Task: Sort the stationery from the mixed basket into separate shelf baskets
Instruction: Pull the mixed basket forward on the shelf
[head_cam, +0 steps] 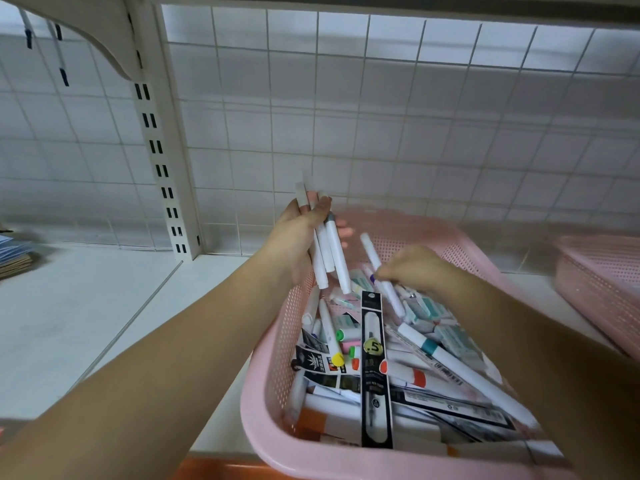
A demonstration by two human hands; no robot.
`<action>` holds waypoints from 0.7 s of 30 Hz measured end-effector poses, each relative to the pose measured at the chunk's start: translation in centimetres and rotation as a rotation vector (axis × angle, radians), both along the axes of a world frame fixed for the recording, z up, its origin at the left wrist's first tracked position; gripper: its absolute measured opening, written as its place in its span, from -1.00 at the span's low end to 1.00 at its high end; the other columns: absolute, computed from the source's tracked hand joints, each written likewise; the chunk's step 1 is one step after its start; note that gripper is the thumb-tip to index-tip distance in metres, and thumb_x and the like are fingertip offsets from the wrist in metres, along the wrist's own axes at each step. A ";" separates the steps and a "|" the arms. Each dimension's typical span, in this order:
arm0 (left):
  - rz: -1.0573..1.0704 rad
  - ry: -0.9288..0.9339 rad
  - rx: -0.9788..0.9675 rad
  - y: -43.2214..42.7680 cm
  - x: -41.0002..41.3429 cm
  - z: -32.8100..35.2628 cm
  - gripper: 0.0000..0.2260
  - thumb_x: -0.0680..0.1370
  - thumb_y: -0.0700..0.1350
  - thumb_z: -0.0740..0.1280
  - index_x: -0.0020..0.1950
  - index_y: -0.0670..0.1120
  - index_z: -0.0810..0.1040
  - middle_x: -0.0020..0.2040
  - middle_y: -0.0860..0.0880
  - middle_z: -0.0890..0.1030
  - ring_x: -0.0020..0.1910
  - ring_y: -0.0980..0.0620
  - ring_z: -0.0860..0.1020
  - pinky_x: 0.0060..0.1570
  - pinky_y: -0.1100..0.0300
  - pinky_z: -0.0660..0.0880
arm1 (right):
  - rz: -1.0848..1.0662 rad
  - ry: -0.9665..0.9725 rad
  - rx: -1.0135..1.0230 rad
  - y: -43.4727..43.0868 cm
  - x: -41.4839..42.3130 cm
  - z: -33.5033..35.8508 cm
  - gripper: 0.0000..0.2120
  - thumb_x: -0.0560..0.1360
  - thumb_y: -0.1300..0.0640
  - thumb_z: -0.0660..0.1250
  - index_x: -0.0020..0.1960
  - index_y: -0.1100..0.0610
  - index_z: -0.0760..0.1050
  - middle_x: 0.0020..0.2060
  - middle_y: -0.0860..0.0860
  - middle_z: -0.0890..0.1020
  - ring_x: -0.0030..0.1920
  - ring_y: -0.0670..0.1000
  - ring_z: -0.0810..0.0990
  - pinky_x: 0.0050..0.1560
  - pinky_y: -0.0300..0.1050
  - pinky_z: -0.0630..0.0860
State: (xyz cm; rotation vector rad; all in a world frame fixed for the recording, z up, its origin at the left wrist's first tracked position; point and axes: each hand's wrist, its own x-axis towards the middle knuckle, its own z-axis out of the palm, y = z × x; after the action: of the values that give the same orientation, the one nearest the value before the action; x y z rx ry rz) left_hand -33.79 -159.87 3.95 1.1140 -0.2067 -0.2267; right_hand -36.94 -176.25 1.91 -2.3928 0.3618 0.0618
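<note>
- The mixed basket is pink plastic with perforated walls. It stands on the white shelf, close to the front edge, and is full of jumbled stationery.
- Inside it, a pen in a long black package lies on top of the heap, pointing front to back. Beside it lie a white marker with a teal band, a marker with an orange-red cap, small pale boxes and more black-printed packs.
- The left hand is raised over the basket's far left corner. Its fingers and thumb are curled tight round a bunch of white pens, which stick out above and below the fist.
- The right hand is over the middle of the basket, just above the heap. Its fingers pinch a single white pen with a purple mark, tilted with its top end towards the left hand.
- A second pink basket stands on the shelf to the right, apart from the first.
- Behind the shelf is a white wire grid panel, with a slotted upright post to the left.
- A stack of notebooks lies at the far left.
</note>
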 end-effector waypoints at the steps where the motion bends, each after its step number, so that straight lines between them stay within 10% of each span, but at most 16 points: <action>1: 0.003 0.002 -0.007 0.0 0.0 0.0 -0.87 0.58 -0.18 0.24 0.11 -0.15 0.37 -0.23 -0.17 0.57 -0.44 0.01 0.62 -0.38 0.13 0.58 | -0.018 -0.073 0.160 -0.2 0.0 0.4 -0.88 0.46 0.17 0.36 -0.24 0.17 0.53 -0.43 -0.01 0.46 -0.47 -0.09 0.32 -0.55 -0.31 0.24; 4: 0.003 0.002 -0.014 0.0 0.2 0.0 -0.83 0.58 -0.19 0.25 0.14 -0.17 0.37 -0.24 -0.16 0.57 -0.44 0.02 0.62 -0.36 0.13 0.59 | 0.006 -0.222 0.478 -0.3 0.3 1.1 -0.90 0.47 0.18 0.35 -0.21 0.18 0.56 -0.47 -0.02 0.47 -0.49 -0.09 0.32 -0.53 -0.27 0.23; 21: -0.056 0.017 0.017 0.2 0.6 -0.3 -0.90 0.55 -0.35 0.23 -0.09 -0.18 0.48 -0.37 -0.08 0.62 -0.38 0.05 0.62 -0.31 0.16 0.61 | 0.090 -0.285 0.888 0.7 -0.9 2.6 -0.90 0.46 0.31 0.33 -0.03 0.26 0.57 -0.27 0.09 0.62 -0.45 -0.08 0.45 -0.48 -0.31 0.34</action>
State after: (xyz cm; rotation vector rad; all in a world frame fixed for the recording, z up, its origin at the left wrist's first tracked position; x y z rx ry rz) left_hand -33.23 -159.64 3.67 1.1235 -0.2216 -0.2886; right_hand -37.87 -175.53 4.48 -1.5059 0.0570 -0.0669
